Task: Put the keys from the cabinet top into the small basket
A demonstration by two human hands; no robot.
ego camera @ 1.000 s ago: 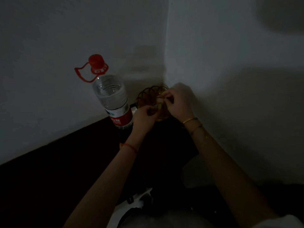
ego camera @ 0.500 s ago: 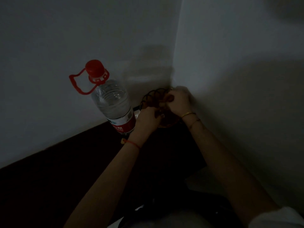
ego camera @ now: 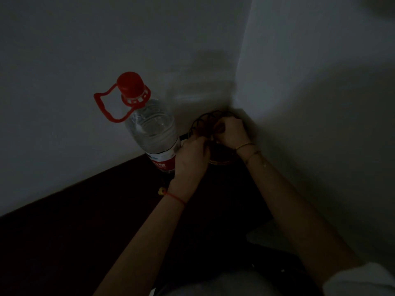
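both hands are bunched over the basket [ego camera: 199, 124] in the corner, left hand [ego camera: 192, 157] at the near rim, right hand [ego camera: 232, 131] curled inside. keys can't be made out, too dark; grip can't be told. should be lowered in gently, bottle [ego camera: 154, 129] not bumped.

Two hands, the left [ego camera: 192, 155] and the right [ego camera: 232, 133]; one small wire basket [ego camera: 205, 122]; one clear water bottle [ego camera: 151, 129] with one red cap [ego camera: 130, 83]; one red wrist string [ego camera: 175, 197]; two thin bracelets [ego camera: 245, 146]
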